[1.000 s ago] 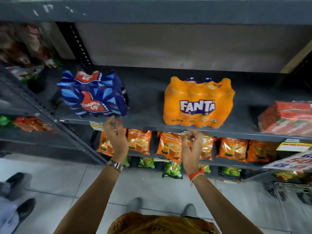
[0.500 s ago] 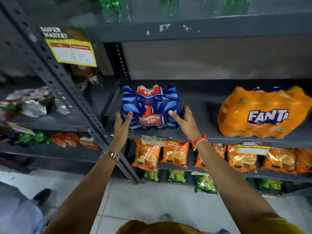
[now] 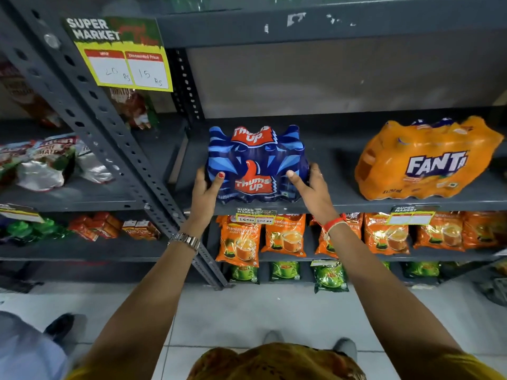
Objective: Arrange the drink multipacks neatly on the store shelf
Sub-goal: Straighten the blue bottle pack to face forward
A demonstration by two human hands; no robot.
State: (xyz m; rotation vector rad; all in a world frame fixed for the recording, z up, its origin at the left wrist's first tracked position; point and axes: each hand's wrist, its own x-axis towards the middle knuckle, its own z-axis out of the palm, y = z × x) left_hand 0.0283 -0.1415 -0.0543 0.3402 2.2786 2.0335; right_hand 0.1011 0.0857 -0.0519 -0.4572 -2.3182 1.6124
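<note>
A blue Thums Up multipack (image 3: 256,157) stands near the front edge of the grey shelf (image 3: 337,207), at its left end. My left hand (image 3: 204,192) grips its lower left side, thumb on the front face. My right hand (image 3: 311,187) grips the lower right side the same way. An orange Fanta multipack (image 3: 422,160) sits further right on the same shelf, turned slightly, with a gap between the two packs.
A perforated grey upright (image 3: 109,135) slants down just left of the blue pack. Orange tea pouches (image 3: 282,234) and green packets fill the shelves below. Snack bags (image 3: 44,163) lie on the left unit. A yellow price sign (image 3: 123,58) hangs above. Another person's legs (image 3: 33,346) are at lower left.
A second ago both hands hung below the shelf edge. They rose to the Thums Up pack and now clasp both sides; my view shifted left.
</note>
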